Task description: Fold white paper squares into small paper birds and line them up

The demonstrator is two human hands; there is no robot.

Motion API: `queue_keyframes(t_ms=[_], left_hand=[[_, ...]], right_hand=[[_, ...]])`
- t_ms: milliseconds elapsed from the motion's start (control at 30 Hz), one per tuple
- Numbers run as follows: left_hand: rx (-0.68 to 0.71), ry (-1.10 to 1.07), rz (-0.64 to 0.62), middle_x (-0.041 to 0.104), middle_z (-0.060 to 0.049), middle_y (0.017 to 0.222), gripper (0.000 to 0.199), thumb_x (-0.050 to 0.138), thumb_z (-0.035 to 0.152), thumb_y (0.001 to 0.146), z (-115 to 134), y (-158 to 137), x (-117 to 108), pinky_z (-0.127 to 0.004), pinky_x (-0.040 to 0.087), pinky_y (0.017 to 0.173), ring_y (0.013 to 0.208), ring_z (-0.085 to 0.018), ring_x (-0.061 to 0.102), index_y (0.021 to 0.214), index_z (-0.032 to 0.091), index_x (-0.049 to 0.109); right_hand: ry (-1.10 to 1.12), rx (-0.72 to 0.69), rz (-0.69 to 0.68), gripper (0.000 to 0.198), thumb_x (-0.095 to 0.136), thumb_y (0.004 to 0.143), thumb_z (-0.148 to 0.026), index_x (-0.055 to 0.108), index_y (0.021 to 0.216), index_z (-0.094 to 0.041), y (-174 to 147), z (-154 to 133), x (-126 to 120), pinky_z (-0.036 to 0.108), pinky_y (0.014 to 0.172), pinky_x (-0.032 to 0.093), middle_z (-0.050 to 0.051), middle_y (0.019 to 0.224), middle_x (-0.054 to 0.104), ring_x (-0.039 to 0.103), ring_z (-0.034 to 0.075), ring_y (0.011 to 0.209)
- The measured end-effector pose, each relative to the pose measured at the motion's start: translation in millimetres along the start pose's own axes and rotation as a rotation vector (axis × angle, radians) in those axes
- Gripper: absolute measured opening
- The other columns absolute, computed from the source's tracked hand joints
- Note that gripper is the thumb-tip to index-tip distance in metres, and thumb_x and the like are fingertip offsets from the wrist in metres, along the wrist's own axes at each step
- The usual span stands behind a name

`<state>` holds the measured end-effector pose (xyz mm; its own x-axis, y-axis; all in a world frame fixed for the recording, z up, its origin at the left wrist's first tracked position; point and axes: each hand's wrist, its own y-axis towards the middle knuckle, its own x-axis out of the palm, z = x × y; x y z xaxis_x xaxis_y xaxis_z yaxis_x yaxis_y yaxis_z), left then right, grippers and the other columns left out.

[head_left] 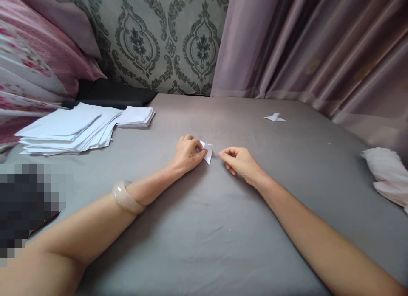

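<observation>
A small piece of folded white paper [208, 154] is pinched between the thumb and fingers of my left hand [188, 151], a little above the grey sheet. Its pointed end hangs downward, and part of it is hidden behind the thumb. Just to the right, apart from the paper, my right hand [239, 160] has its thumb and forefinger pressed together. Whether anything small sits between those fingertips I cannot make out. A folded white paper figure [274, 117] with pointed wings rests farther back on the right.
Large white sheets [63, 128] lie in an uneven stack at the left, beside a smaller stack of paper [135, 116]. Crumpled white cloth [387, 173] lies at the right edge. Mauve curtains [270, 41] hang behind the grey-covered surface [204, 245]. A blurred-out dark patch is at lower left.
</observation>
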<state>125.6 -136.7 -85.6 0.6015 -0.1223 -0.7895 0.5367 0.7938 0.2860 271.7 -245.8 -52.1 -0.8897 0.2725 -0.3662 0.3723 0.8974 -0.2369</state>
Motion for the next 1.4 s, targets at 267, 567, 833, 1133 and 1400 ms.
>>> queue_keyframes(t_ms=[267, 567, 833, 1133, 1400], left_hand=[[0.010, -0.074, -0.090, 0.064, -0.007, 0.091, 0.024, 0.061, 0.036, 0.075, 16.9, -4.2, -6.6, -0.045, 0.037, 0.093, 0.096, -0.025, 0.053, 0.061, 0.018, 0.063], [0.062, -0.009, -0.071, 0.065, -0.006, 0.083, 0.019, 0.048, 0.011, 0.072, 3.7, 0.4, -9.5, -0.031, 0.044, 0.074, 0.077, -0.018, 0.056, 0.084, 0.016, 0.062], [-0.051, -0.183, -0.172, 0.066, -0.002, 0.068, 0.020, 0.057, 0.026, 0.075, 14.5, -7.7, -10.0, -0.024, 0.040, 0.057, 0.060, -0.014, 0.057, 0.091, 0.017, 0.063], [-0.073, -0.188, -0.162, 0.063, -0.002, 0.068, 0.015, 0.062, 0.028, 0.070, 17.6, -7.8, -10.4, -0.025, 0.040, 0.057, 0.061, -0.014, 0.054, 0.080, 0.017, 0.062], [0.085, -0.315, -0.237, 0.057, 0.001, 0.067, 0.014, 0.058, 0.029, 0.078, 14.4, -5.4, -3.7, -0.023, 0.038, 0.061, 0.063, -0.012, 0.048, 0.079, 0.016, 0.063]], right_hand=[[-0.425, -0.399, 0.151, 0.012, 0.056, 0.081, -0.028, 0.066, 0.078, -0.020, 1.2, 15.3, 3.9, 0.028, 0.067, 0.042, 0.002, 0.078, 0.068, 0.056, 0.014, 0.066], [-0.591, -0.462, 0.154, 0.015, 0.058, 0.084, -0.028, 0.068, 0.094, -0.022, 1.5, 21.1, 4.1, 0.028, 0.069, 0.041, 0.004, 0.094, 0.065, 0.057, 0.015, 0.073], [-0.603, -0.455, 0.177, 0.017, 0.061, 0.084, -0.036, 0.067, 0.094, -0.023, 3.4, 20.8, 5.2, 0.029, 0.069, 0.040, 0.004, 0.099, 0.063, 0.056, 0.015, 0.073], [-0.546, -0.526, 0.118, 0.019, 0.048, 0.087, -0.021, 0.067, 0.088, -0.021, 19.5, 22.8, 2.2, 0.027, 0.070, 0.040, 0.004, 0.093, 0.063, 0.056, 0.014, 0.075], [-0.427, -0.479, 0.076, 0.016, 0.052, 0.082, -0.021, 0.066, 0.089, -0.021, 17.7, 20.7, 1.0, 0.027, 0.069, 0.041, 0.003, 0.087, 0.066, 0.056, 0.014, 0.072]])
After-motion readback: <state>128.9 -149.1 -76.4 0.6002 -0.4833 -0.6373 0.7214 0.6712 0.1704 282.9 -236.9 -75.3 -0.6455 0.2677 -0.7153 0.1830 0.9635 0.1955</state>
